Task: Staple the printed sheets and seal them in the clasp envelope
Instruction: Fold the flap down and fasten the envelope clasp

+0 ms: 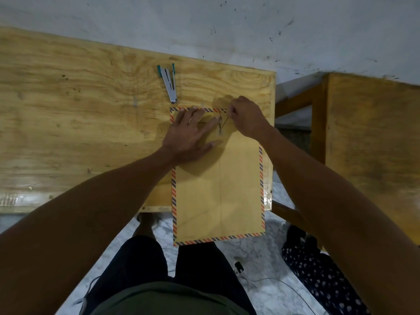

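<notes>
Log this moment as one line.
left hand flat on envelope | right hand pinching string | stapler idle | stage: sealing

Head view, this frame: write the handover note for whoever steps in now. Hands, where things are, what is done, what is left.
Left hand: flat, fingers spread, pressing the folded flap of the clasp envelope down.
Right hand: pinches the closure string near the envelope's top right and pulls it taut from the two buttons.
The envelope lies on the wooden table, its near end hanging past the table edge.
Stapler: lies open on the table, beyond the envelope.
Done, apparently: no sheets are visible, so they are presumably inside; flap folded.
Left: finish winding the string, then let go.
</notes>
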